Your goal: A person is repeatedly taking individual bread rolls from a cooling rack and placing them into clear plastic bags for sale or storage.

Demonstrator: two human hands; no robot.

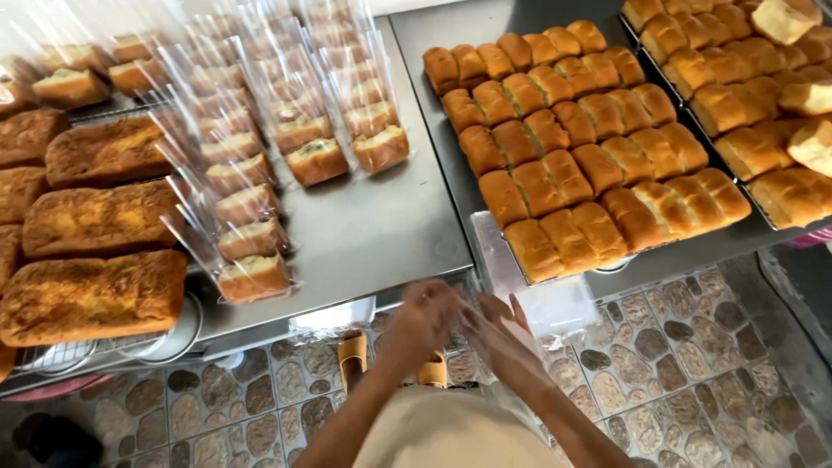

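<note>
The person stands at the near edge of a steel surface (364,234), both hands raised just in front of it. The left hand (426,316) and the right hand (503,334) meet over a thin clear bag (555,308), which hangs between them and the edge of the surface. The fingers of both hands appear pinched on the plastic, but motion blur hides the exact grip (the fingertips cannot be resolved), so I cannot tell whether either hand is fully closed on it.

Status, judged from the layout: a good part of the packing looks done. Left of the hands, rows of bagged cake slices (286,130) stand on the surface, each slice upright in its own clear bag. Further left of those rows, whole brown loaves (91,295) lie unwrapped on a wire rack. Right of the hands, a tray of glazed buns (581,143) sits unbagged, and beyond it a second batch of buns (745,95) also waits in the open.

Limits of view: the far rows of bags wash out in glare. The loaves and the second batch of buns are cut off by the frame edges. Below the hands, yellow sandals (354,357) show on the pebble-pattern floor (676,364); the person's body hides the rest.
</note>
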